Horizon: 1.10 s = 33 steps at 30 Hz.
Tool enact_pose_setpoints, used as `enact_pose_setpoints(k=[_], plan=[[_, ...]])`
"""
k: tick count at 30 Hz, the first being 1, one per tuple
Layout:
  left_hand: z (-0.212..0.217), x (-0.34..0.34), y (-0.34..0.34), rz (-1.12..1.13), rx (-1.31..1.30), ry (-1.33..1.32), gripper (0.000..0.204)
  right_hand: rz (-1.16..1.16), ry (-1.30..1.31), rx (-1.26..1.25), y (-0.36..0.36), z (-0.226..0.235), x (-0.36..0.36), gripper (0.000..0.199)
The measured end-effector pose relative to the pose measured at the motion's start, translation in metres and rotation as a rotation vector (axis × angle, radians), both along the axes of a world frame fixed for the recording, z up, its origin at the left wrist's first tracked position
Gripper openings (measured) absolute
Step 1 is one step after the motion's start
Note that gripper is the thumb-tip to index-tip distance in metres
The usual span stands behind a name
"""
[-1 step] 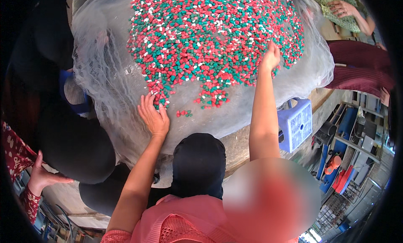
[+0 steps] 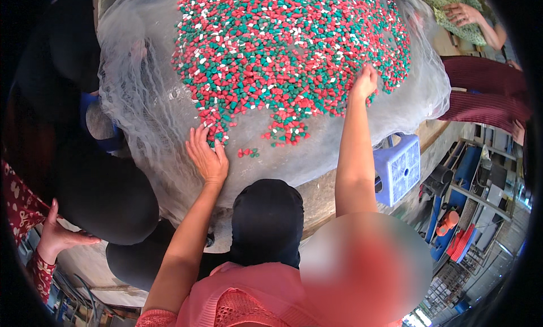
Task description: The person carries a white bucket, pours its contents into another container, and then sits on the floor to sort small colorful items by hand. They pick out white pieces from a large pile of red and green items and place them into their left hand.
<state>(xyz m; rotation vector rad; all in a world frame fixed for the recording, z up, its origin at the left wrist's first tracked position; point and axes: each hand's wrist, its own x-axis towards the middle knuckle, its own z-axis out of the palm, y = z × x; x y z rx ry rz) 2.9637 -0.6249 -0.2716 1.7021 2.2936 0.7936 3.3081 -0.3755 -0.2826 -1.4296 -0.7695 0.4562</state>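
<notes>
A wide layer of small cone-shaped pieces (image 2: pixel 271 50), red, green and white, lies spread on a sheet of thin pale netting (image 2: pixel 147 152). My left hand (image 2: pixel 208 157) rests palm down at the near left tip of the layer, fingers stretched out and touching a few red and green pieces. Reaching farther out, my right hand (image 2: pixel 363 84) is over the layer's right edge with its fingers drawn together. Whatever they may hold is too small to make out. Between my hands, a small group of loose pieces (image 2: pixel 248 153) sits apart on the netting.
A blue plastic stool (image 2: pixel 399 169) stands right of the netting. Another person's hand (image 2: pixel 61 236) shows at the left, and a third person's hand (image 2: pixel 462 14) at the far right. Shelving with tools and red and blue items (image 2: pixel 469 208) is at the right.
My right hand has come slightly back toward me along the layer's right edge. The left hand stays where it was, and the pieces look the same.
</notes>
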Motion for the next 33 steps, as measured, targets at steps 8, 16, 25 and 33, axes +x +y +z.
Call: enact_pose_setpoints(k=[8,16,25,33], plan=[[0.002,-0.004,0.0,-0.007,0.01,0.038,0.042,0.357,-0.162,-0.164,0.005,-0.007,-0.166,0.039],[-0.007,-0.005,0.001,-0.009,0.028,0.034,0.043,0.731,-0.129,-0.083,-0.004,0.044,-0.217,0.032],[0.003,0.0,0.004,-0.007,-0.043,0.043,0.043,-0.007,-0.032,-0.093,0.072,0.008,0.034,0.031],[0.004,0.004,0.008,-0.023,-0.066,0.037,0.043,0.201,-0.114,-0.221,0.116,-0.006,-0.076,0.067]])
